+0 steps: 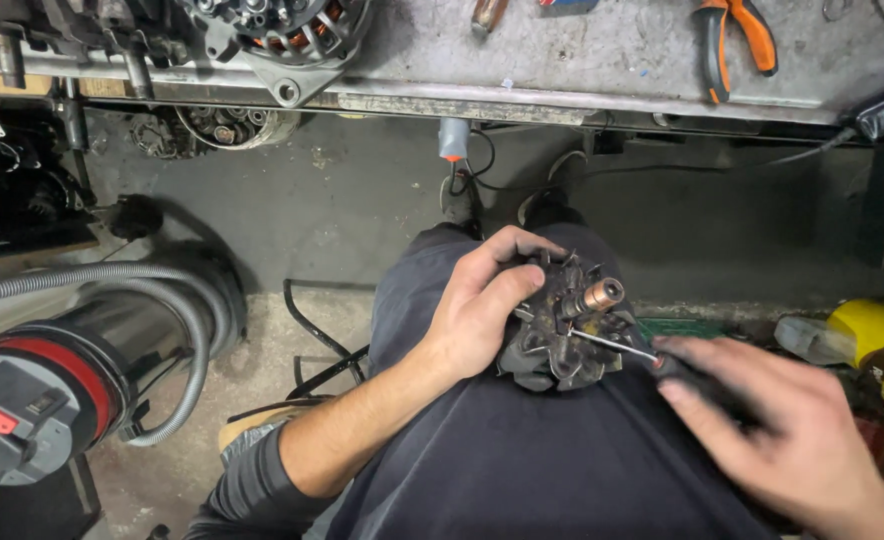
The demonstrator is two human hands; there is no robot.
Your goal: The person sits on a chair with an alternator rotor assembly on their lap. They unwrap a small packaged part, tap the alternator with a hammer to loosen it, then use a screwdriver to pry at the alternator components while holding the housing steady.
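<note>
Mid-frame, our left hand (482, 310) wraps its fingers around the heavy, rigid, greasy rotor (562, 335); our right hand (782, 430) pinches a screwdriver (617, 347) against it.

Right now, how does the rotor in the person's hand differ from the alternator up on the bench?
The rotor is a bare, dark claw-pole part, gripped by the left hand on the lap; the alternator lies on the bench, untouched. The rotor's copper end points up; the alternator shows copper windings inside a grey housing. Both look used.
</note>
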